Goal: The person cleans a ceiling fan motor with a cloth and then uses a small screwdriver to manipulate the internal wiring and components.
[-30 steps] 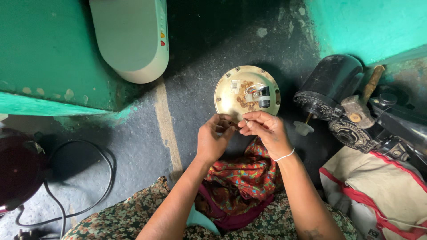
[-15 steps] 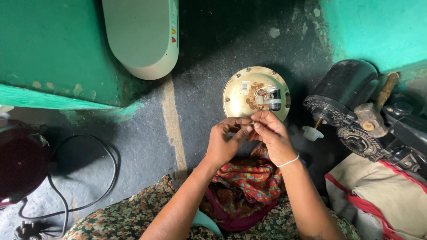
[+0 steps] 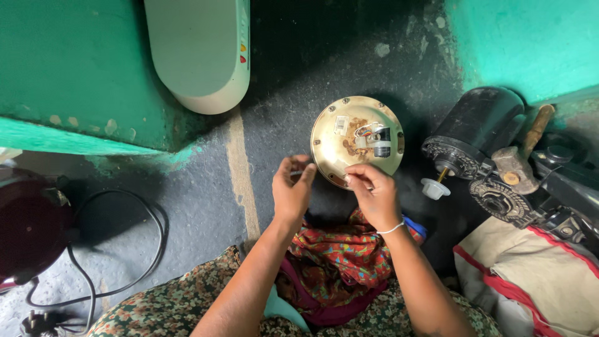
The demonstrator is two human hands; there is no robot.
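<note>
At the far left a dark red rounded appliance [image 3: 25, 231] is sitting at the frame edge, with one black power cable [image 3: 134, 249] looping across the grey floor [image 3: 199, 206] and ending in a plug [image 3: 34, 323] at the near left corner. Above it a green painted ledge [image 3: 75, 81] is closing off the far left, and one white rounded casing [image 3: 203, 53] is leaning against it.

The left hand [image 3: 292, 190] is hovering just left of the round brass-coloured motor plate [image 3: 357, 140], its fingertips drawn together, apparently pinching something small; what it is cannot be told. The plate is lying flat on the floor in the middle of the scene, its open face turned up toward the camera, showing one small black cylindrical capacitor [image 3: 382, 142] and a bundle of coloured wires [image 3: 365, 131]; being round, it has no clear long axis.

The right hand [image 3: 373, 196] is resting at the plate's near rim, thumb and forefinger pressed together on a small thin piece. A white bangle [image 3: 390, 229] is circling that wrist. A patterned red cloth [image 3: 337, 262] is lying near the two forearms.

To the right, one black electric motor [image 3: 471, 128] is lying on its side, shaft pointing near-left toward a small white cap [image 3: 433, 188]. One wooden-handled hammer [image 3: 521, 156] is lying beside it, and a cream bag with red trim [image 3: 536, 281] is filling the near right corner. Open floor remains only between the ledge and the plate.
</note>
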